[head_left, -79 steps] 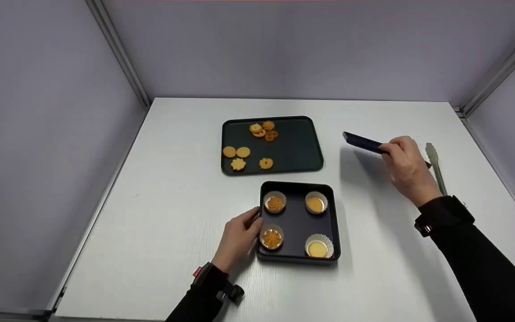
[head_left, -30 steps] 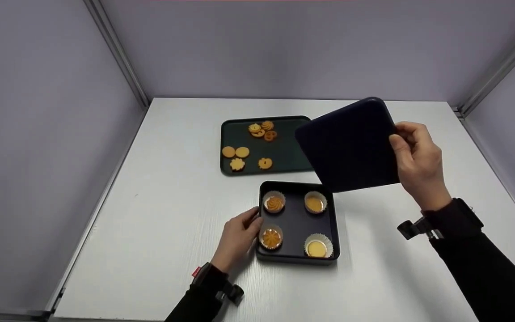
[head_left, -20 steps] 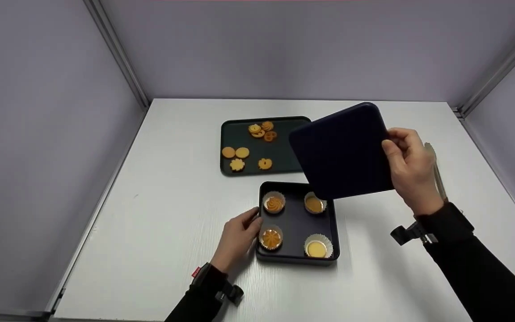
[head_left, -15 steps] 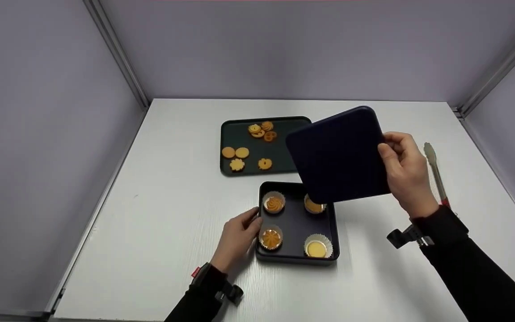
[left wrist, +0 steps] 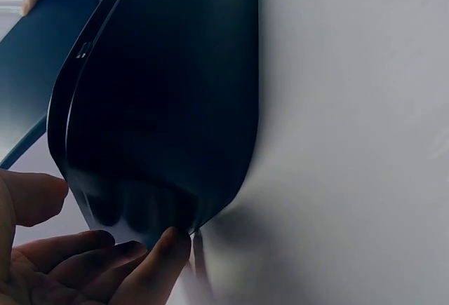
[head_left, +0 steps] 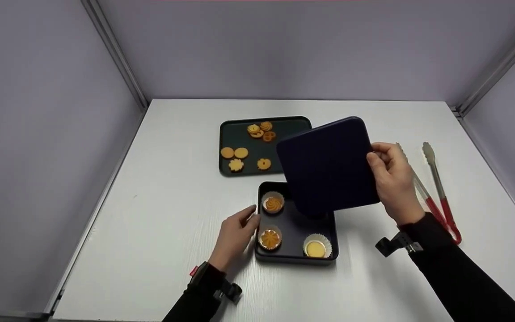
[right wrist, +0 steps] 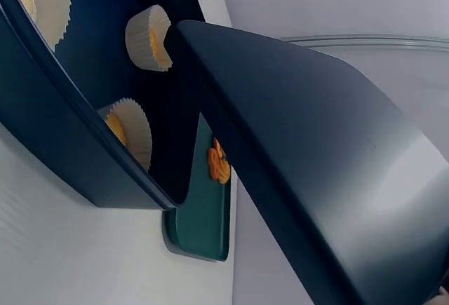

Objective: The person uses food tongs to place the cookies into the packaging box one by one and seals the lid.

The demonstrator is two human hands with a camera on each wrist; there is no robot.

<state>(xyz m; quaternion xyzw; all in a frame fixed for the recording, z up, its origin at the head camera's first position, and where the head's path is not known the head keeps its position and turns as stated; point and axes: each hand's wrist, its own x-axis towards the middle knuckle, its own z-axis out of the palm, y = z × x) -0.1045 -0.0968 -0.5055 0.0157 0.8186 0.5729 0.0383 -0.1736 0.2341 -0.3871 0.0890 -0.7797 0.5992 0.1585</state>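
A square dark blue lid (head_left: 329, 166) is tilted over the back right part of the open box (head_left: 293, 258). My right hand (head_left: 394, 181) pinches the lid's right edge, thumb on the near face. My left hand (head_left: 235, 235) is at the box's left wall; in the left wrist view its fingertips (left wrist: 168, 245) lie against or very near that wall, fingers loosely bent. Inside the box sit paper cups with cookies: a swirl cookie (head_left: 274, 204), a star-patterned cookie (head_left: 270, 239) and a round cookie (head_left: 315, 248). The lid hides the back right cup in the head view, but the right wrist view shows that cup (right wrist: 132, 133).
Behind the box lies a dark green tray (head_left: 257, 169) with several cookies (head_left: 236, 165), its right part hidden by the lid. Red-handled tongs (head_left: 449, 217) lie on the white table (head_left: 150, 232) at the right, partly behind my right hand and sleeve.
My right hand has turned the lid from nearly edge-on and carried it left and down over the box. The back right cup has become covered and the tongs uncovered. My left hand has barely moved.
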